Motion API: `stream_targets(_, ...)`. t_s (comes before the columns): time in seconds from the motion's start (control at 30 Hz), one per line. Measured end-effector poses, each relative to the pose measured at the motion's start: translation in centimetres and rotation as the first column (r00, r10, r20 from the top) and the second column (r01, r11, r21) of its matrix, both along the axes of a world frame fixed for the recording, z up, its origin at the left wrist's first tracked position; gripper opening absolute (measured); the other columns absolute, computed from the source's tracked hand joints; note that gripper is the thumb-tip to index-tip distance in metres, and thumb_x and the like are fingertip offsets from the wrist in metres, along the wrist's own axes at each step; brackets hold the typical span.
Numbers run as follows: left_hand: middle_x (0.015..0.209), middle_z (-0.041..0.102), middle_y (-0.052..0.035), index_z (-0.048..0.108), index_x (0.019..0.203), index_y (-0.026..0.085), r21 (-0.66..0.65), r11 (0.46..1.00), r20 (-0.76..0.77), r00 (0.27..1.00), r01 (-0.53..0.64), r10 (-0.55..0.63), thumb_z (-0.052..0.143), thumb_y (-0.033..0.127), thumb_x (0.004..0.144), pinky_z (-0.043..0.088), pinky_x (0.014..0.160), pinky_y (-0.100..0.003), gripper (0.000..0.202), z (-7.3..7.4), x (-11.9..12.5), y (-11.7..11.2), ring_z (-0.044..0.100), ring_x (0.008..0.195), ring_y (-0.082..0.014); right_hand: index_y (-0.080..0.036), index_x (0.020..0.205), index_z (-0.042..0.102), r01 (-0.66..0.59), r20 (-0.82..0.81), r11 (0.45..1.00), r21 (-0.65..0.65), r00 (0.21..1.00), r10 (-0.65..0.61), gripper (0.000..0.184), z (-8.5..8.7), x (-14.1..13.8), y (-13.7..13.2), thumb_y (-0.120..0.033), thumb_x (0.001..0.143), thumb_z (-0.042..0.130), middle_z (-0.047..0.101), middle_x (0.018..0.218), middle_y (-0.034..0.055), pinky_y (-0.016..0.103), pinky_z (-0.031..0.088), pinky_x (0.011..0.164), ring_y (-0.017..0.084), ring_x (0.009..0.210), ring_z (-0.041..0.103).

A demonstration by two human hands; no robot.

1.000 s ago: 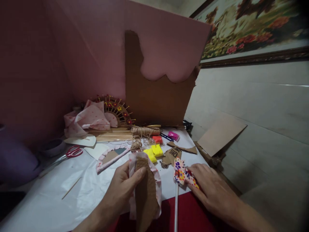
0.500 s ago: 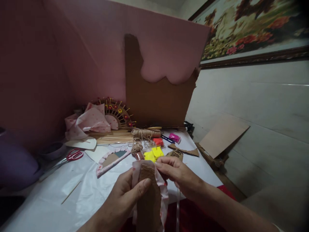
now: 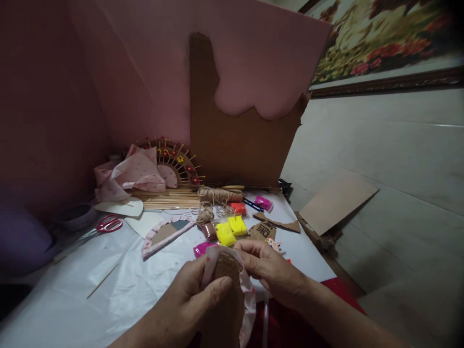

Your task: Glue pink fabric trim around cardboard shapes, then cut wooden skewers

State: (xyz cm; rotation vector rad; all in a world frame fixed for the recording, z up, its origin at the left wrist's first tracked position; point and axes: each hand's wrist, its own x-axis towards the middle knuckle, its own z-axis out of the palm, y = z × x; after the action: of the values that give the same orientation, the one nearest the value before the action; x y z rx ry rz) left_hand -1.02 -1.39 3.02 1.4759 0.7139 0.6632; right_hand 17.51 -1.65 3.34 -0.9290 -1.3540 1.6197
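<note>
A strip of brown cardboard (image 3: 224, 309) edged with pale pink dotted fabric (image 3: 248, 302) is held up at the bottom middle. My left hand (image 3: 195, 292) grips its left side, thumb flat across the cardboard face. At the top right edge, my right hand (image 3: 266, 265) pinches the fabric where it folds over the rim; its fingertips are partly hidden behind the piece. Just beyond lie yellow packets (image 3: 226, 233), a magenta packet (image 3: 203, 249) and a brown packet (image 3: 209, 231). A half-round fabric-edged cardboard frame (image 3: 163, 238) rests to the left of them.
Red-handled scissors (image 3: 109, 224) and a thin stick (image 3: 102, 281) lie on the white-covered table at left. Further back are a twine roll (image 3: 217, 195), bundled sticks (image 3: 166, 199), a decorated fan shape (image 3: 181, 159) and crumpled fabric (image 3: 130, 169). A large cardboard sheet (image 3: 235, 150) stands behind.
My right hand has moved slightly down along the top edge, and more fabric is folded over there. The view has shifted a little, uncovering the magenta packet by the piece.
</note>
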Motion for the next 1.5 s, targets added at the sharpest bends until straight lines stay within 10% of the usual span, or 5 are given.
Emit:
stream_targets(0.53,0.077,0.056,0.0009,0.059,0.087,0.019,-0.028,0.999,0.021,0.999,-0.046,0.047,0.055,0.036,0.083,0.040,0.062,-0.021,0.018,-0.6,0.2,-0.1,0.046,0.070,-0.0121,-0.019,0.074,0.044,-0.054,0.391,0.930,0.363,0.915,-0.100,0.029,0.3,0.2,-0.9,-0.041,0.093,0.040,0.042,0.062,-0.0042,0.022,0.034,0.053,0.010,0.055,0.039)
stream_targets(0.87,0.067,0.046,0.0043,0.055,0.078,0.018,-0.128,0.990,-0.001,0.998,-0.059,0.059,0.057,0.036,0.082,0.033,0.051,-0.017,0.018,-0.3,0.5,0.0,0.040,0.061,-0.0088,-0.020,0.068,0.041,-0.191,0.541,0.609,0.770,0.702,-0.464,0.026,-0.7,-0.2,-0.8,-0.023,0.093,0.035,0.045,0.065,0.0001,0.027,0.031,0.056,0.014,0.060,0.042)
stream_targets(1.0,0.072,0.049,0.0035,0.057,0.083,0.018,-0.116,0.992,-0.007,0.999,-0.044,0.043,0.056,0.037,0.082,0.036,0.054,-0.018,0.019,-0.4,0.5,0.2,0.043,0.065,-0.0100,-0.019,0.068,0.045,-0.037,0.482,0.749,0.661,0.786,-0.387,0.034,-0.2,-0.2,-0.9,-0.029,0.096,0.030,0.046,0.064,-0.0002,0.027,0.032,0.057,0.013,0.060,0.042)
stream_targets(1.13,0.071,0.049,0.0038,0.055,0.080,0.018,-0.049,0.999,-0.050,0.999,-0.006,0.003,0.055,0.037,0.083,0.037,0.057,-0.019,0.020,-0.5,0.2,0.1,0.042,0.065,-0.0102,-0.017,0.070,0.051,0.165,0.227,0.950,0.266,0.947,-0.228,0.037,-0.1,-0.4,-0.5,-0.044,0.092,0.039,0.043,0.060,-0.0035,0.022,0.030,0.047,0.009,0.051,0.038)
stream_targets(1.5,0.076,0.055,0.0007,0.060,0.081,0.019,0.053,0.998,-0.177,0.984,0.043,-0.033,0.052,0.039,0.083,0.042,0.060,-0.020,0.022,0.3,0.2,-0.4,0.046,0.069,-0.0131,-0.018,0.069,0.047,0.055,-0.007,0.998,0.012,0.998,-0.055,0.034,-0.7,-0.6,-0.3,-0.046,0.077,0.064,0.042,0.059,-0.0065,0.019,0.028,0.045,0.007,0.049,0.035)
